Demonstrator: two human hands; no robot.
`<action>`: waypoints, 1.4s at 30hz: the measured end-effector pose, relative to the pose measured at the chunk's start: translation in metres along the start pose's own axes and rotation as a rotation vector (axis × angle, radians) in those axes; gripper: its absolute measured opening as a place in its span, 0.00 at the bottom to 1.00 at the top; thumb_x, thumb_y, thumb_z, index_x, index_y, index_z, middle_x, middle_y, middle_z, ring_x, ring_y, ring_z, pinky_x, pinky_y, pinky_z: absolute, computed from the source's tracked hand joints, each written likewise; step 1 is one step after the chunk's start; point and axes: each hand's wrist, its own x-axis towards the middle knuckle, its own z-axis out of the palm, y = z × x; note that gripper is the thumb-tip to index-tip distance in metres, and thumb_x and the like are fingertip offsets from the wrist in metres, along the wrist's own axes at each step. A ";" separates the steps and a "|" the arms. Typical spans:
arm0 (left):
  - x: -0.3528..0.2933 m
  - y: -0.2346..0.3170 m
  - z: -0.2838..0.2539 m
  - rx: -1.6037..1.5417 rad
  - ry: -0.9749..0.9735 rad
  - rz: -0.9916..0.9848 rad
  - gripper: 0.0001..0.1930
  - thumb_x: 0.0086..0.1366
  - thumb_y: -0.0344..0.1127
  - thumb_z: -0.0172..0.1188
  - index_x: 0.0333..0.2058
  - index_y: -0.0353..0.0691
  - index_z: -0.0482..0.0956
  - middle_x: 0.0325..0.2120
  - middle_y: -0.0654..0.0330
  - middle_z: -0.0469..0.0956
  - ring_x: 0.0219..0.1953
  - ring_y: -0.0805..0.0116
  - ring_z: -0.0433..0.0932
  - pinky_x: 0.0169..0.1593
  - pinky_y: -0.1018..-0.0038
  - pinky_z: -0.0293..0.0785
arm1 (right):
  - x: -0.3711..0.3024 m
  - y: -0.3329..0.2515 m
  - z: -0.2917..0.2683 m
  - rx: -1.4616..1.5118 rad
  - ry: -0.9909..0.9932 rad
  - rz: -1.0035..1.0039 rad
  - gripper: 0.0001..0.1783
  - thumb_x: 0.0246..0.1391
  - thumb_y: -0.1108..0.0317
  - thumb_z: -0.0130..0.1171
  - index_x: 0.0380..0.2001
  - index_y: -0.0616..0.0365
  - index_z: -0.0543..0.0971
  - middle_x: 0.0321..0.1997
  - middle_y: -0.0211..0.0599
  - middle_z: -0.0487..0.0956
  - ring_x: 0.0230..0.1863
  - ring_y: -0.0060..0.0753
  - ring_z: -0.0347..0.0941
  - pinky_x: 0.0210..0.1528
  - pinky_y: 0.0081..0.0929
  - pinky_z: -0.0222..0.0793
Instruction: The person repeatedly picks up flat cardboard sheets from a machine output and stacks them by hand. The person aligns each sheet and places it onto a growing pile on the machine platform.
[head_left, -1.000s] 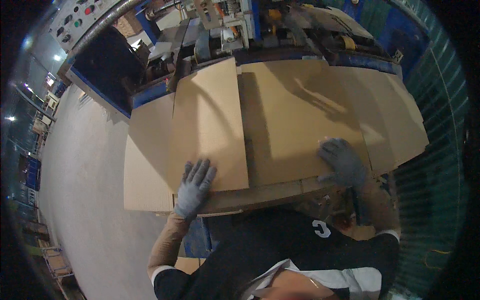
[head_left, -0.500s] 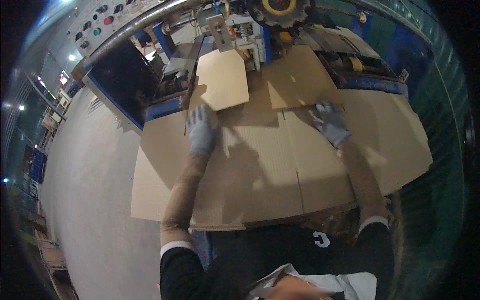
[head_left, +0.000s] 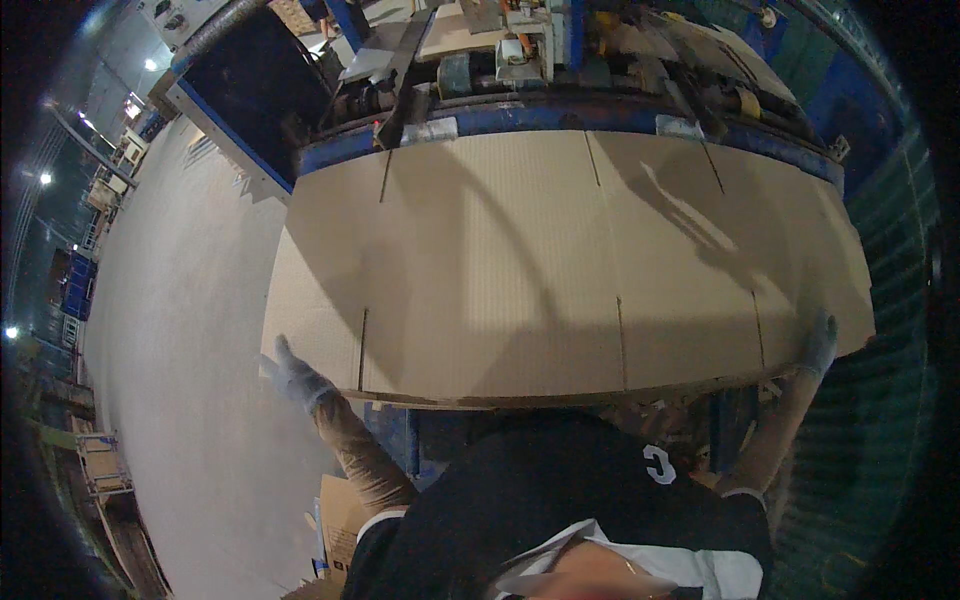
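Currently has the left hand (head_left: 300, 382) at the near left corner of the cardboard stack (head_left: 480, 403), with two digits visibly parted; cannot tell whether pinching anything. Has the right hand (head_left: 820, 348) at the near right corner, with one digit pointing up along the edge and the others hidden from view; cannot tell how far closed, or whether gripping. Between both hands, shows a slotted corrugated cardboard sheet (head_left: 520, 270) lying flat on top of the stack, reaching from left edge to right edge, cut with narrow slots (head_left: 621, 345) along the near and far edges. Just past the far edge, meets a blue machine crossbeam (head_left: 540, 119), with dark rollers (head_left: 455, 75) behind. Beyond the left edge, gives way to grey concrete floor (head_left: 190, 330); beyond the right edge, to a green corrugated wall (head_left: 850, 430).
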 end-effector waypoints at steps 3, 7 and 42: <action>0.011 0.011 -0.002 -0.270 -0.036 -0.090 0.39 0.60 0.45 0.61 0.61 0.25 0.57 0.58 0.43 0.63 0.61 0.56 0.64 0.62 0.63 0.59 | -0.006 -0.036 -0.009 0.826 0.158 0.255 0.24 0.58 0.57 0.56 0.55 0.57 0.74 0.56 0.40 0.74 0.55 0.35 0.69 0.56 0.33 0.67; 0.035 0.002 -0.031 -0.231 -0.142 -0.178 0.38 0.59 0.42 0.62 0.61 0.25 0.57 0.56 0.45 0.66 0.58 0.55 0.67 0.60 0.62 0.63 | -0.008 -0.085 -0.015 0.675 0.156 0.095 0.34 0.57 0.52 0.56 0.60 0.65 0.66 0.57 0.43 0.73 0.54 0.34 0.69 0.54 0.33 0.66; -0.089 0.032 -0.022 0.348 -1.134 0.896 0.26 0.53 0.24 0.53 0.54 0.37 0.73 0.61 0.44 0.63 0.65 0.49 0.60 0.67 0.53 0.50 | -0.255 -0.235 -0.030 -0.203 -0.459 -1.194 0.18 0.43 0.65 0.61 0.41 0.49 0.79 0.49 0.37 0.78 0.52 0.44 0.72 0.53 0.47 0.68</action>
